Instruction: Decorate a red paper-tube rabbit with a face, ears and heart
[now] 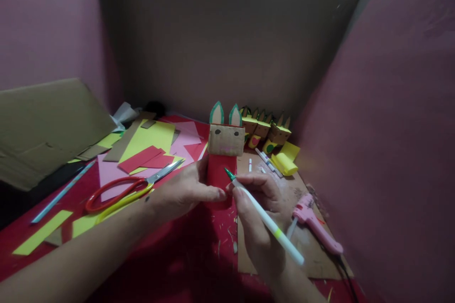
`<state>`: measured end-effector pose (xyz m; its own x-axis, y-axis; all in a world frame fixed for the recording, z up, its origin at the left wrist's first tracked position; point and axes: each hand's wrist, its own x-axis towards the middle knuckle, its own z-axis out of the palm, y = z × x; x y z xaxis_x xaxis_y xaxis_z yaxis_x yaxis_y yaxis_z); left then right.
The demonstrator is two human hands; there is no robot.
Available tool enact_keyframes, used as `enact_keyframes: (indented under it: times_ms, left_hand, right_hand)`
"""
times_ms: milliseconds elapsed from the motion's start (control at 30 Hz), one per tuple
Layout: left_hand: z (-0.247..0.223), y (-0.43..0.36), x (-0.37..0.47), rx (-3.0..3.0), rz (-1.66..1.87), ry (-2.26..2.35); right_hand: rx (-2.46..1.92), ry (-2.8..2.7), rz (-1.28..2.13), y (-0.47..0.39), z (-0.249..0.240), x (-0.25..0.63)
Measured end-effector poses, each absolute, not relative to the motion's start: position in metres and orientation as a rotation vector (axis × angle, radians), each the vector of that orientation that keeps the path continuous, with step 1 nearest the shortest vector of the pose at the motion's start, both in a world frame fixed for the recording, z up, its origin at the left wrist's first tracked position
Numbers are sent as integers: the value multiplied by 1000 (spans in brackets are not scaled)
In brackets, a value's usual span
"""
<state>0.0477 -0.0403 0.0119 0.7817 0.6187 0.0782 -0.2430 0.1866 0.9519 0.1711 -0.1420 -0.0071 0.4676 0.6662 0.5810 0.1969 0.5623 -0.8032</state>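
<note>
A cardboard animal figure (226, 140) stands upright in front of me, with green-edged ears, two dark eyes and a red body. My left hand (194, 184) grips that red body from the left, thumb lying across its front. In my right hand (261, 199) is a white marker (272, 227) with a yellow-green band, pinched between thumb and fingers. Its green tip points up at the red front; whether it touches the paper I cannot tell. The fingers behind the body are hidden.
Scissors (147, 182) with red and yellow handles lie on coloured paper at the left, near a pencil-like blue stick (64, 191). A pink glue gun (316, 222) rests on a cardboard sheet (298, 265) at the right. Several similar figures (263, 128) stand behind, beside rolled yellow paper (285, 161).
</note>
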Motion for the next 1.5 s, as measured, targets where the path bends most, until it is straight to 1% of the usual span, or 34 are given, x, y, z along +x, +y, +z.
enact_keyframes:
  times_ms: [267,467,867,1133,1500]
  left_hand:
    - [16,-43,45,1358,598,392]
    - [12,-40,45,1323,613,329]
    - [1,-36,42,1306,599,349]
    - [6,-38,45,1266,597,288]
    - [8,-38,44,1326,589,360]
  right_hand:
    - [-1034,-1073,239,-140,-4,169]
    - [-1048,-1081,186,-139,-4,167]
    - [-1068,-1104,190,-141,-2,167]
    - [-1059,-1094,189,-140,-3,166]
    - [-1088,-1097,188,-139,-1,167]
